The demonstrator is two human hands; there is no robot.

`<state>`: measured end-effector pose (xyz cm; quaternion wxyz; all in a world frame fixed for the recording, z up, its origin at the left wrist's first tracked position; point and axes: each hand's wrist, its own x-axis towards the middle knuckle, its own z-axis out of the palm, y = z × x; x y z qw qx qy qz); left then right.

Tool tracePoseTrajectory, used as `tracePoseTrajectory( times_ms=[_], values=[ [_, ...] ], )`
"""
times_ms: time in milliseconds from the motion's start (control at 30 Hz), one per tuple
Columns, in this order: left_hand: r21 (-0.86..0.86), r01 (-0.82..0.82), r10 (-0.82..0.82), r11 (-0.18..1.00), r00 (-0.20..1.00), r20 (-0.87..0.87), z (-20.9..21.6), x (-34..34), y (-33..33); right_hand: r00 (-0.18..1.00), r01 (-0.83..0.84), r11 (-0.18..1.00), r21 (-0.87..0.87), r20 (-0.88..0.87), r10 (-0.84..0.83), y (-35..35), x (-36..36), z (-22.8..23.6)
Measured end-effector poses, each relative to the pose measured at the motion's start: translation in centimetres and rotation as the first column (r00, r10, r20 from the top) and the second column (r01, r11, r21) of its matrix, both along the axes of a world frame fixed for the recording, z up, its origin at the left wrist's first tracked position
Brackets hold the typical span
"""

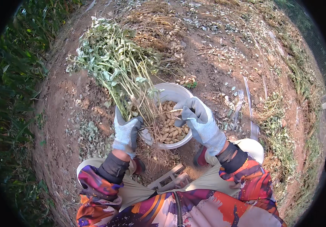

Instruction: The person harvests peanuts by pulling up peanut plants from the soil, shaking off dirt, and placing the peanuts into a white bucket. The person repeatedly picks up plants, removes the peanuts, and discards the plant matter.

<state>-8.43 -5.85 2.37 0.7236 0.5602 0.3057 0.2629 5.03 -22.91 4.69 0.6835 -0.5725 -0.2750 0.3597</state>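
My left hand [127, 130], in a grey-and-white work glove, is closed round the stems of a bunch of peanut plants [113, 62]. The leafy tops spread away to the far left, and the thin roots hang over the left rim of a white bucket [187, 138]. Peanuts in their shells [172, 130] lie inside the bucket. Above its right side, my gloved right hand [200, 119] is closed in a pinch, with a thin pale stem [175, 110] at its fingertips. Whether a pod is also inside those fingers is hidden.
Beyond the bucket lie a heap of dried plants [151, 22] and loose peanuts [186, 80]. Tall green plants [15, 75] line the left. Plastic film strips [248, 98] and withered vines [280, 147] lie on the right. A wooden frame piece [166, 178] sits between my feet.
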Motion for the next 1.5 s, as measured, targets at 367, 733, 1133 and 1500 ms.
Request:
tracePoseTrajectory(
  times_ms=[367, 733, 1133, 1500],
  values=[
    [0.136, 0.007, 0.01, 0.991, 0.992, -0.127, -2.5, -0.3, -0.5, 0.808, -0.373, 0.923, 0.094, -0.455, 0.373, 1.0, -1.9, 1.1],
    [0.216, -0.142, 0.173, 0.966, 0.976, -0.129, -1.0, -0.1, -0.4, 0.858, -0.247, 0.969, 0.022, -0.461, 0.229, 1.3, -1.7, -0.7],
    [-0.005, -0.053, 0.053, 0.999, 0.998, -0.028, -0.8, -0.1, -1.1, 0.92, -0.184, 0.966, -0.178, 0.315, 0.234, 1.7, -2.6, -3.4],
    [-0.211, 0.455, -0.432, 0.865, 0.89, 0.145, 3.4, 2.7, -0.8, 0.897, -0.197, 0.98, 0.027, -0.399, 0.191, 0.2, -1.3, -3.1]
  ],
)
